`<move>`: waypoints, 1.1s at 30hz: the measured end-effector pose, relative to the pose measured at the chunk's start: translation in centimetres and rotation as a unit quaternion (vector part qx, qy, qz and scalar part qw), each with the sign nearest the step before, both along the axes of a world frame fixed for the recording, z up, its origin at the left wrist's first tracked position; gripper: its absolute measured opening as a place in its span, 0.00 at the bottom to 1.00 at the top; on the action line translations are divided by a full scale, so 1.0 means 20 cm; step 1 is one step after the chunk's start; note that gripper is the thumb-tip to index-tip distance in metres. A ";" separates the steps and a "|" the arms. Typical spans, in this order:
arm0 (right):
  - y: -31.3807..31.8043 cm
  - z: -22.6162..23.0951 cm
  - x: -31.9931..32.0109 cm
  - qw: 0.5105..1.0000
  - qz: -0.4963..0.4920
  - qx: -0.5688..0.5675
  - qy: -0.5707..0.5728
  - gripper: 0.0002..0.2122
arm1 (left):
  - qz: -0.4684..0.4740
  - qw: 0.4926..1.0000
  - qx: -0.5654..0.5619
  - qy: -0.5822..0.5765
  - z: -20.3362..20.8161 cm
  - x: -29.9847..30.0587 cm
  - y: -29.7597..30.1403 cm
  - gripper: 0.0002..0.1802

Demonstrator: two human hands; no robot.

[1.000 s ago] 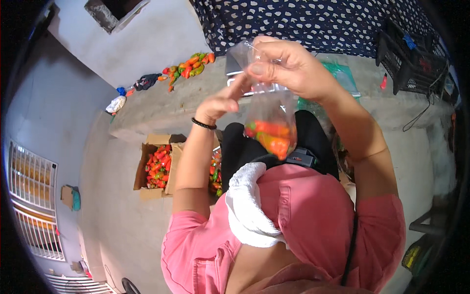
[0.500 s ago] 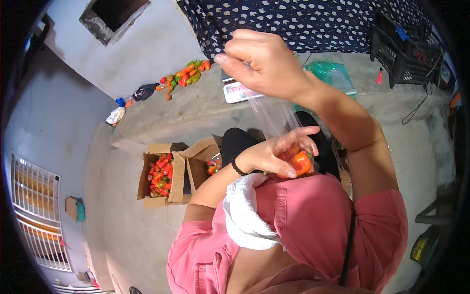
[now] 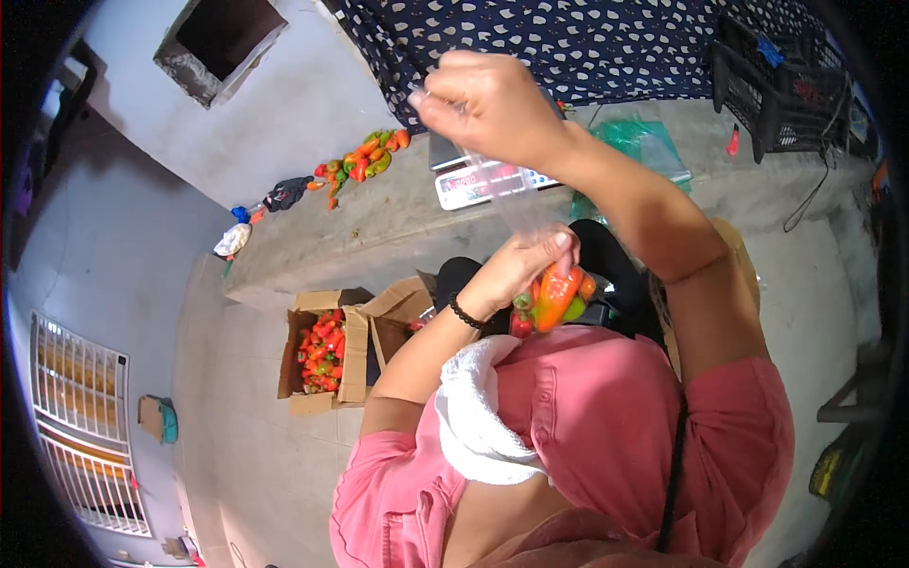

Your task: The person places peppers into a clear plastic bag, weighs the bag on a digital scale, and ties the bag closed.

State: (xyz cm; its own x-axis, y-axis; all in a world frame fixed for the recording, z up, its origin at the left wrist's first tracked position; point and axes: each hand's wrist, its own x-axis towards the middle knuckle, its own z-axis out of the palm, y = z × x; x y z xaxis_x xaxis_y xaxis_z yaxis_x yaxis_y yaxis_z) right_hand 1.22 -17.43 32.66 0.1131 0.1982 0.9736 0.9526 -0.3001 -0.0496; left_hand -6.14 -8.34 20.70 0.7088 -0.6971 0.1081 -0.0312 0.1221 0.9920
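Both hands engaged on one clear plastic bag [image 3: 517,204].
Right hand [image 3: 497,106] raised, fingers curled tight around the bag's top; left hand [image 3: 526,265] clasps its neck just above the peppers [image 3: 557,297], bag stretched between, before the torso.

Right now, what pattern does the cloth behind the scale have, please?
The cloth is dark blue with white patches, clearest in the head view.

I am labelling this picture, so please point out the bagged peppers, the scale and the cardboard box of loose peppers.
Bagged peppers [image 3: 557,298]: head view, orange one's middle.
Scale [image 3: 461,190]: head view, white front panel.
Box of loose peppers [image 3: 313,404]: head view, lower flap.
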 end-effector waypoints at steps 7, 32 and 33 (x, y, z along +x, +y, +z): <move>-0.23 -0.10 -0.06 0.998 -0.040 -0.045 -0.020 0.31 | 0.127 0.912 -0.357 0.155 -0.01 0.28 0.36 0.22; -0.21 -0.83 -0.18 0.370 0.552 0.174 0.727 0.32 | 0.311 0.943 -0.102 -0.057 0.10 0.03 0.19 0.29; -0.24 -0.93 -0.13 0.295 0.578 0.137 0.748 0.31 | 0.297 0.949 -0.094 -0.053 0.10 0.04 0.16 0.29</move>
State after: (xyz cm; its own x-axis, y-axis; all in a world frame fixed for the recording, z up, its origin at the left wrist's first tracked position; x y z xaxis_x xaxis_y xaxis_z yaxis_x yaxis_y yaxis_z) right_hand -1.36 -22.21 14.00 0.4668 0.8844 0.0025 -0.7404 0.3924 -0.5457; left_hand -5.43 -5.18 22.65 0.9488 -0.1397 0.2834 -0.2480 0.2263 0.9420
